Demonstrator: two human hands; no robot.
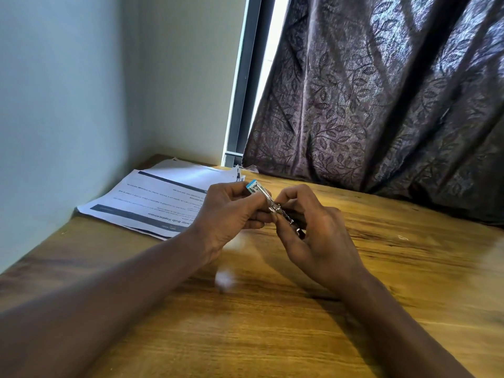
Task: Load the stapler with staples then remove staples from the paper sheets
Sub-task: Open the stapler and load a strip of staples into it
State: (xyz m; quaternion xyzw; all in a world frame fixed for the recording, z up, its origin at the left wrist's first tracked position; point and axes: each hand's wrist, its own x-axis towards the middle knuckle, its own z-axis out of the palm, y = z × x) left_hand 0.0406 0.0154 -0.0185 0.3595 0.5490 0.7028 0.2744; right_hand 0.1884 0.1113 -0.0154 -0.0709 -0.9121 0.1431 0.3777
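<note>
A small metal stapler (257, 190) with a light blue end is held above the wooden table (381, 268). My left hand (229, 216) grips its front part between thumb and fingers. My right hand (313, 230) pinches the thin metal magazine rail (286, 216) that sticks out of the stapler's rear. A stack of printed paper sheets (152, 197) lies flat at the far left of the table, beyond my left hand. I cannot make out any staples.
A blurred white scrap (225, 279) lies on the table below my hands. A wall borders the table on the left. A dark leaf-patterned curtain (381, 105) hangs along the back right, with a window frame (242, 91) beside it.
</note>
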